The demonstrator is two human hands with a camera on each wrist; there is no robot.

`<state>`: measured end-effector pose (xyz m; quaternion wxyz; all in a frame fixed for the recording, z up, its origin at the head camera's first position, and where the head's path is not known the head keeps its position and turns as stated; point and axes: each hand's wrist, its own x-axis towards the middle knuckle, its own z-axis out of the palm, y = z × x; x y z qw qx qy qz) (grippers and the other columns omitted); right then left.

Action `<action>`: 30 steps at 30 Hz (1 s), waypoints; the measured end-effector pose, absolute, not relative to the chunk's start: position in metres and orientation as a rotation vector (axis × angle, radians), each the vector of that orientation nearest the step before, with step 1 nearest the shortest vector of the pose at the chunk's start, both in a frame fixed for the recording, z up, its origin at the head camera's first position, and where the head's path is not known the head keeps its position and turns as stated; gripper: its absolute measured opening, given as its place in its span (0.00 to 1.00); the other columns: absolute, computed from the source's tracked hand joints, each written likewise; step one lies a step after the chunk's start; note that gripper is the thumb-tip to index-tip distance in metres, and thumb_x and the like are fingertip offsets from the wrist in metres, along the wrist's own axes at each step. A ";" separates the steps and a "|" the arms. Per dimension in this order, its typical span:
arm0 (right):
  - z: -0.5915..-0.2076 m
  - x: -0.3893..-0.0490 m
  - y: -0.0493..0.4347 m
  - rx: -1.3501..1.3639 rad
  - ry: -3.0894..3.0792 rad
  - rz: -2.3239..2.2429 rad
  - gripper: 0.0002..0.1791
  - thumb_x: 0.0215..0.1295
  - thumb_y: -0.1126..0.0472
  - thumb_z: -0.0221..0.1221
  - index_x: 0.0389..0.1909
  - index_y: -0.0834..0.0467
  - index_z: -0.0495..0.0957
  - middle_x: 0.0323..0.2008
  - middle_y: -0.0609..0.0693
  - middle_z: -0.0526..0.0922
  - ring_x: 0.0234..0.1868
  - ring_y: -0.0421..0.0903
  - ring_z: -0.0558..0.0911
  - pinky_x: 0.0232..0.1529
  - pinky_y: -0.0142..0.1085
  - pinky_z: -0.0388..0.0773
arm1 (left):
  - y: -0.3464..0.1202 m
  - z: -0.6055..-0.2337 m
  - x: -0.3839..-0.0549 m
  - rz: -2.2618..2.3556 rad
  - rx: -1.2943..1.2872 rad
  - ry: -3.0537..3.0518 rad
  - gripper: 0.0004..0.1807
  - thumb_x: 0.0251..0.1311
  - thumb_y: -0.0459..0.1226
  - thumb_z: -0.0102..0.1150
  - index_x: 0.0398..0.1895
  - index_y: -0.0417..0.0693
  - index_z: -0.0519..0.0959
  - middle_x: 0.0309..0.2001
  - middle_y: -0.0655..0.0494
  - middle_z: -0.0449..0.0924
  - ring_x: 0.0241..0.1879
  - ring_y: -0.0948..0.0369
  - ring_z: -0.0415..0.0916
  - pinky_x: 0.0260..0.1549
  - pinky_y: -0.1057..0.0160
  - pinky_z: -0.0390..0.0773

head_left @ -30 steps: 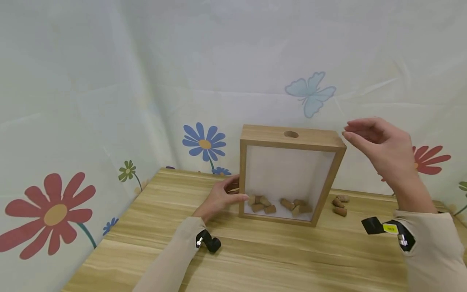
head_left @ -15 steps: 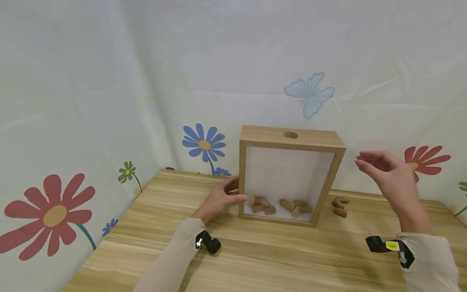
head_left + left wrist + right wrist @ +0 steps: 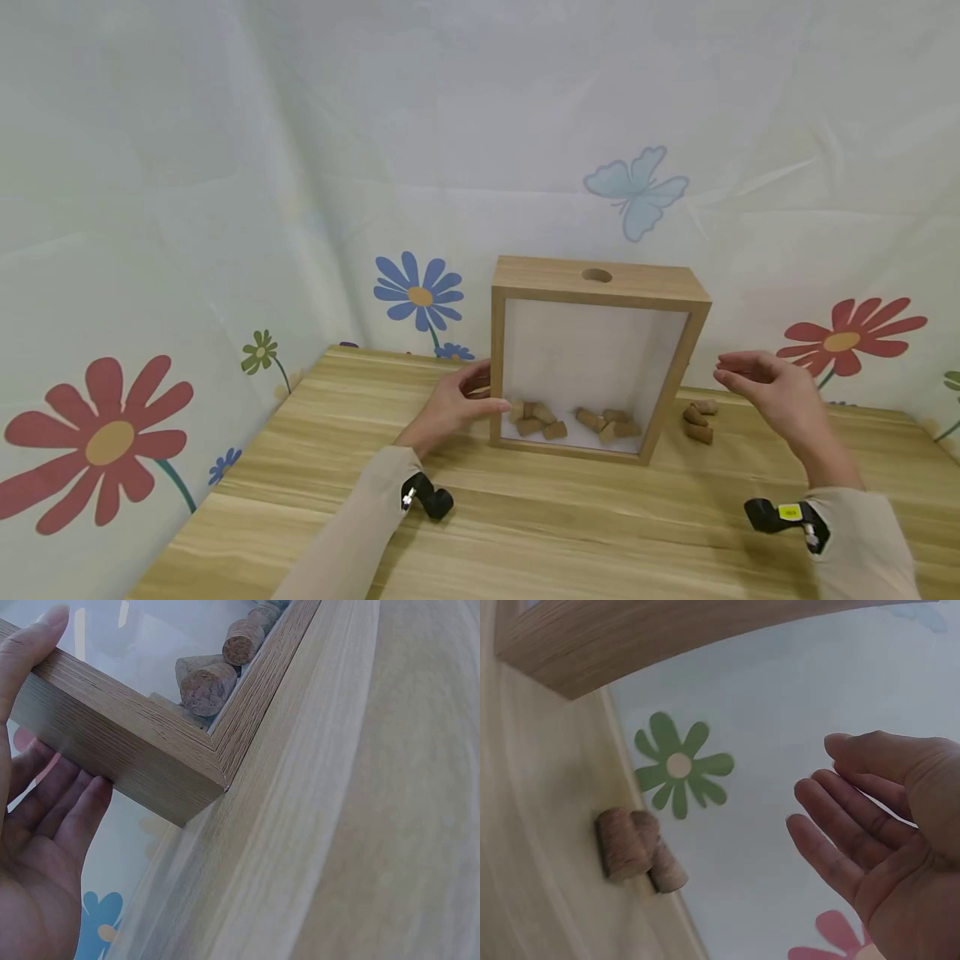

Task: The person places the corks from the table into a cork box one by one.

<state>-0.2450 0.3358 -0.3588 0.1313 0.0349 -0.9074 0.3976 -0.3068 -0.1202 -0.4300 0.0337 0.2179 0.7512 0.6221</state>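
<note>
A wooden shadow box (image 3: 540,282) with a clear front stands upright on the table, a round hole (image 3: 597,276) in its top. Several corks (image 3: 555,431) lie at the bottom inside. My left hand (image 3: 452,407) holds the box's left side: in the left wrist view the thumb is over the front frame (image 3: 124,697) and the fingertips touch the side. My right hand (image 3: 783,398) is in the air right of the box, its fingers loosely bent and holding nothing. Below and left of it, several loose corks (image 3: 700,434) lie on the table; the right wrist view shows them (image 3: 622,844) apart from the hand.
The wood-grain table (image 3: 570,525) runs under everything. Behind it hangs a pale cloth (image 3: 480,150) printed with flowers and a butterfly. Small black cameras (image 3: 435,498) are on both wrists.
My right hand has come down from beside the box's top corner to lower in the air, near the loose corks. My left hand and the box have stayed in place.
</note>
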 end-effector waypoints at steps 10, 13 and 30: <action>-0.386 -0.250 0.351 0.170 -2.819 1.188 0.24 0.80 0.53 0.62 0.62 0.68 0.80 0.55 0.63 0.86 0.54 0.57 0.83 0.51 0.47 0.83 | -0.120 -0.429 -0.307 1.925 0.680 2.294 0.46 0.61 0.39 0.79 0.79 0.40 0.66 0.72 0.43 0.74 0.69 0.45 0.74 0.66 0.55 0.78; -0.392 -0.251 0.353 0.218 -2.856 1.186 0.20 0.79 0.56 0.63 0.59 0.68 0.83 0.52 0.61 0.87 0.49 0.51 0.83 0.44 0.37 0.83 | -0.120 -0.429 -0.307 1.921 0.656 2.297 0.46 0.60 0.38 0.79 0.79 0.41 0.66 0.72 0.44 0.73 0.69 0.46 0.74 0.66 0.56 0.78; -0.407 -0.256 0.358 0.233 -2.976 1.031 0.11 0.74 0.63 0.65 0.50 0.66 0.87 0.51 0.66 0.86 0.54 0.63 0.81 0.44 0.41 0.82 | -0.120 -0.428 -0.307 1.912 0.664 2.312 0.45 0.61 0.35 0.78 0.79 0.39 0.67 0.71 0.42 0.74 0.69 0.46 0.74 0.67 0.54 0.77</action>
